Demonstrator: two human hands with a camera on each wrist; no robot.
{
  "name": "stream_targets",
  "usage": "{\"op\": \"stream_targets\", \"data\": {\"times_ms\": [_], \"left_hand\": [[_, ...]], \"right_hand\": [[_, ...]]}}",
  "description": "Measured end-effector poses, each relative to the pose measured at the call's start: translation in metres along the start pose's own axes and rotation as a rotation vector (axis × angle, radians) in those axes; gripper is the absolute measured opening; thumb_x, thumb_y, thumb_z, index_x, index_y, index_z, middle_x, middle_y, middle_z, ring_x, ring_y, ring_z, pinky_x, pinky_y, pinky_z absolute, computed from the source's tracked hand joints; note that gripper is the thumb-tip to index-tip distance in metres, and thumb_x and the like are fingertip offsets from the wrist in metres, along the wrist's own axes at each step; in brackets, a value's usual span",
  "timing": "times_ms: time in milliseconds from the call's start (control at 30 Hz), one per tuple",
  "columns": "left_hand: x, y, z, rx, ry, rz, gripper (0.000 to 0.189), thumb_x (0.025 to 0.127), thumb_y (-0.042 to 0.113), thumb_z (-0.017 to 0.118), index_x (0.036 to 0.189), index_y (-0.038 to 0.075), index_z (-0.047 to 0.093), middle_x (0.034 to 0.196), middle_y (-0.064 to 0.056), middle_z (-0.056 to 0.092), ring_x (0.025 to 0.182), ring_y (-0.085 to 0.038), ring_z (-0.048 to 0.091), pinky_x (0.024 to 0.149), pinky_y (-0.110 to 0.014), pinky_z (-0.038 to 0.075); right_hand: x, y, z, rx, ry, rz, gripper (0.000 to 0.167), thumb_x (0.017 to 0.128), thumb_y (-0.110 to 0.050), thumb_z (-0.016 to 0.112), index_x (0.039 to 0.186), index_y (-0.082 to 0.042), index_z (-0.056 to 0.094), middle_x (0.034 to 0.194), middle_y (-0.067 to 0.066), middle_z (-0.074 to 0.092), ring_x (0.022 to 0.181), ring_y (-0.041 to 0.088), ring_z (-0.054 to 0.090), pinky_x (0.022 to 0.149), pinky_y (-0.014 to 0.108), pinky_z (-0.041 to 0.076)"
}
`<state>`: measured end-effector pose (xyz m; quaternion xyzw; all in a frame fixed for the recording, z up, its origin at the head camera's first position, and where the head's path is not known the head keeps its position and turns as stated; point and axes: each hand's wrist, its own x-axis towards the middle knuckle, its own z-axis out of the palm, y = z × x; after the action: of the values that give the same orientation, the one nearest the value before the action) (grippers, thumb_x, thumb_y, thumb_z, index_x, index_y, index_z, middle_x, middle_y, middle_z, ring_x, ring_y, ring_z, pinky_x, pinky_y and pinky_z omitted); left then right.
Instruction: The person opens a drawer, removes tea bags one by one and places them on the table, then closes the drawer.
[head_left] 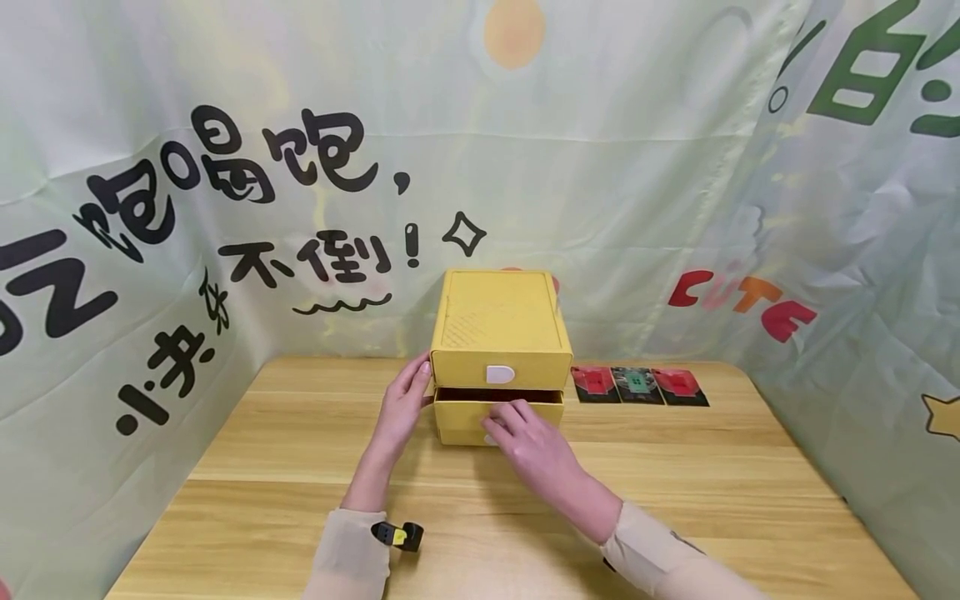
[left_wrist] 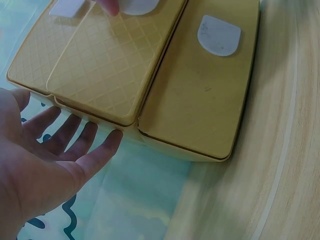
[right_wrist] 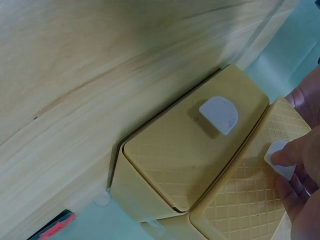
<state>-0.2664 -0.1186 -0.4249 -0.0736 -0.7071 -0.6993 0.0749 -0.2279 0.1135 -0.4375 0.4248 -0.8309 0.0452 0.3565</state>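
Observation:
A yellow box of three stacked drawers (head_left: 498, 312) stands on the table, each drawer front bearing a white tab handle. The middle drawer (left_wrist: 107, 65) is pulled partly out, and a dark gap shows above it in the head view. My right hand (head_left: 536, 442) pinches the handle (right_wrist: 280, 159) of this drawer between thumb and fingers. My left hand (head_left: 403, 402) touches the left side of the box, its fingers (left_wrist: 102, 152) spread and fairly straight. The bottom drawer (right_wrist: 185, 150) is closed; in the head view the middle one hides it.
Flat on the wooden table (head_left: 300, 450), three cards lie to the right of the box: a red card (head_left: 596, 383), a green card (head_left: 637, 383) and another red card (head_left: 678, 385). A printed cloth (head_left: 600, 183) hangs behind the table and along its sides.

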Motion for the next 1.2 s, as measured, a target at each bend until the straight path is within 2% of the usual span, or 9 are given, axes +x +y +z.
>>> {"op": "stream_targets", "data": {"times_ms": [233, 533, 933, 1200], "left_hand": [[0.001, -0.002, -0.001, 0.012, -0.006, -0.002, 0.05, 0.112, 0.035, 0.048, 0.155, 0.01, 0.048, 0.159, -0.015, 0.046, 0.145, -0.037, 0.045, 0.111, -0.057, 0.048], [0.001, -0.002, -0.001, -0.007, 0.0, -0.002, 0.049, 0.112, 0.033, 0.049, 0.155, 0.009, 0.05, 0.158, -0.015, 0.049, 0.144, -0.035, 0.046, 0.108, -0.057, 0.05], [0.001, -0.002, 0.0, -0.019, -0.002, -0.011, 0.047, 0.112, 0.03, 0.048, 0.154, 0.01, 0.05, 0.157, -0.015, 0.05, 0.142, -0.035, 0.048, 0.107, -0.058, 0.051], [0.001, -0.001, 0.0, -0.013, -0.002, -0.002, 0.047, 0.112, 0.03, 0.048, 0.155, 0.009, 0.049, 0.157, -0.015, 0.049, 0.142, -0.036, 0.048, 0.107, -0.058, 0.051]], "right_hand": [[-0.002, -0.004, -0.004, 0.009, -0.002, -0.005, 0.034, 0.081, 0.009, 0.081, 0.113, -0.002, 0.076, 0.112, 0.011, 0.066, 0.098, 0.023, 0.061, 0.074, 0.023, 0.061], [-0.004, -0.01, -0.01, 0.031, -0.005, -0.007, 0.043, 0.074, 0.013, 0.085, 0.113, -0.001, 0.077, 0.112, 0.012, 0.068, 0.098, 0.023, 0.062, 0.076, 0.023, 0.061], [-0.008, -0.02, -0.017, 0.017, 0.001, -0.034, 0.032, 0.08, 0.01, 0.081, 0.108, -0.003, 0.078, 0.107, 0.01, 0.067, 0.094, 0.021, 0.062, 0.071, 0.022, 0.06], [-0.011, -0.026, -0.024, 0.019, 0.005, -0.064, 0.032, 0.078, 0.011, 0.078, 0.108, -0.002, 0.078, 0.106, 0.01, 0.067, 0.092, 0.021, 0.061, 0.07, 0.021, 0.06]]}}
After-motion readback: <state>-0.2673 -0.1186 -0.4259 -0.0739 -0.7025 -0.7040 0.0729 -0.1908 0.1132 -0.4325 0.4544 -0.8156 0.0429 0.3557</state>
